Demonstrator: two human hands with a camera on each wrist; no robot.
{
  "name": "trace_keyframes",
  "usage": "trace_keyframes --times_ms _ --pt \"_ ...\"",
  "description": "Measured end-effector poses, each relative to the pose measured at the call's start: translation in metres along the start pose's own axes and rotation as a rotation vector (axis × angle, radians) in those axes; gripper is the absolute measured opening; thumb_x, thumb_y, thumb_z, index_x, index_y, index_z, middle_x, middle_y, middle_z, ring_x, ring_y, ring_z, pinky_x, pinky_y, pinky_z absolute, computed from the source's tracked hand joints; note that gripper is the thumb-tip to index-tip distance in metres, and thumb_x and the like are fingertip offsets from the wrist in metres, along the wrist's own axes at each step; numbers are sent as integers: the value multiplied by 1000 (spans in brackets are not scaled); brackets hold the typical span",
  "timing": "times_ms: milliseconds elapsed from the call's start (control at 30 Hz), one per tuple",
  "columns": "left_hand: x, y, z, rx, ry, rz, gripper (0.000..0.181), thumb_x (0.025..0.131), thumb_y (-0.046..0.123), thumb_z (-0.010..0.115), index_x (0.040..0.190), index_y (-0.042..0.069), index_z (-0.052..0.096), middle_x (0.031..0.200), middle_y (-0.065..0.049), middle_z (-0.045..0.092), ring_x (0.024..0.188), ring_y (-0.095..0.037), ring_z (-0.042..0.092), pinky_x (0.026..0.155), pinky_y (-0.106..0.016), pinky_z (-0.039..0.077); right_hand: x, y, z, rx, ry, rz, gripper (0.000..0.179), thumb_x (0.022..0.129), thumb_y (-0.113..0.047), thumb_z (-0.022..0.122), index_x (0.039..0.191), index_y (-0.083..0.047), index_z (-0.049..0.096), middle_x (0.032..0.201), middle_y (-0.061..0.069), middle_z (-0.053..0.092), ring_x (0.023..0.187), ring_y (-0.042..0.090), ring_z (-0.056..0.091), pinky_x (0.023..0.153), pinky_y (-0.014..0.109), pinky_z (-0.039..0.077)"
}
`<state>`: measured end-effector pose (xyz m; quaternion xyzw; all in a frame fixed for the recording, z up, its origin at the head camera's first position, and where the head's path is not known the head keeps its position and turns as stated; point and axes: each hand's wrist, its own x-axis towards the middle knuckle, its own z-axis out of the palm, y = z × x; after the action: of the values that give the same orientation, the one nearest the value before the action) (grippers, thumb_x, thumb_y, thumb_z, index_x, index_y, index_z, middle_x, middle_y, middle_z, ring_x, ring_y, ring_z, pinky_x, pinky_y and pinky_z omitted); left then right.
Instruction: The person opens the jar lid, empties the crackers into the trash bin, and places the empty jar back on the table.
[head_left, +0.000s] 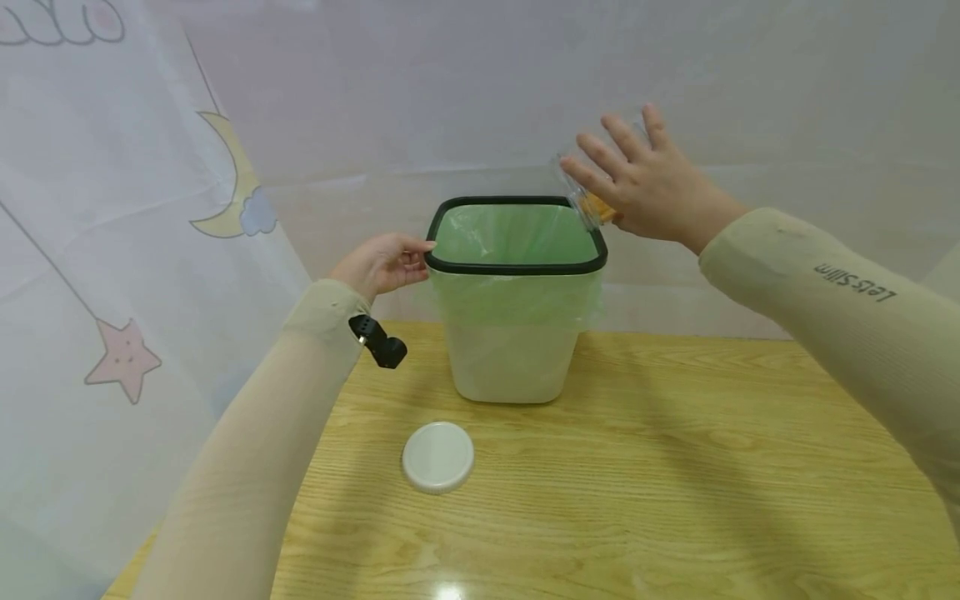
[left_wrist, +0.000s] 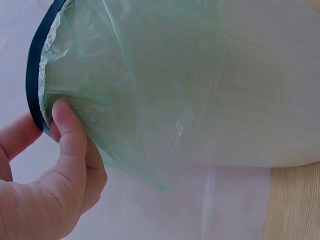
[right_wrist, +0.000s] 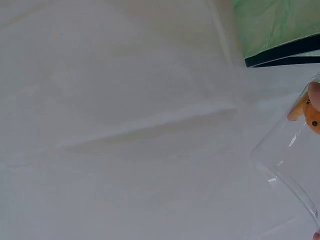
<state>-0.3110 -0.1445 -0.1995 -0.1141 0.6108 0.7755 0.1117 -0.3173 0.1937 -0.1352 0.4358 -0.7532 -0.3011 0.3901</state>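
Observation:
A pale trash bin (head_left: 510,358) with a black rim (head_left: 517,269) stands on the table, lined with a thin green bag (head_left: 495,233). My left hand (head_left: 382,262) pinches the rim at its left side; in the left wrist view the thumb and fingers lie on either side of the black rim (left_wrist: 34,75). Over the right edge of the bin, my right hand (head_left: 645,179) grips a clear plastic jar (right_wrist: 285,155), tilted with its mouth toward the bin. Orange pieces (right_wrist: 312,117) with dark dots are inside the jar. The right thumb is hidden in the head view.
A round white lid (head_left: 438,456) lies on the wooden table (head_left: 637,467) in front of the bin. Behind hangs a pale cloth (head_left: 420,100) printed with a moon and a star. A small black camera (head_left: 381,342) is strapped at the left wrist.

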Motion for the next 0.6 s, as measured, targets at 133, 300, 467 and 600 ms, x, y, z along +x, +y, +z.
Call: trace_keyframes --times_ms 133,300,467,600 --pt "0 0 0 -7 -1 -2 8 97 3 55 93 6 50 77 -4 45 71 -15 45 56 -26 48 0 0 -1 -27 -5 -25 105 66 -24 89 149 -5 28 145 26 34 131 49 30 101 70 26" --pt "-1 0 -1 -5 -6 -7 8 97 3 55 95 6 49 79 -4 44 70 -15 45 57 -26 48 -2 0 1 -34 -11 -49 107 66 -24 90 150 -6 27 146 26 35 133 49 29 102 70 25" --pt "0 0 0 -10 -4 -8 7 97 3 56 95 6 49 78 -4 45 69 -15 45 57 -26 48 -2 2 2 -43 7 -63 107 63 -23 92 149 -6 30 146 26 36 132 49 30 102 70 25" --pt "-1 0 1 -4 2 -7 7 97 3 56 95 7 50 77 -4 45 69 -15 46 56 -26 48 -2 2 2 -66 -11 -82 106 63 -23 92 149 -6 32 147 25 35 133 49 29 103 70 25"
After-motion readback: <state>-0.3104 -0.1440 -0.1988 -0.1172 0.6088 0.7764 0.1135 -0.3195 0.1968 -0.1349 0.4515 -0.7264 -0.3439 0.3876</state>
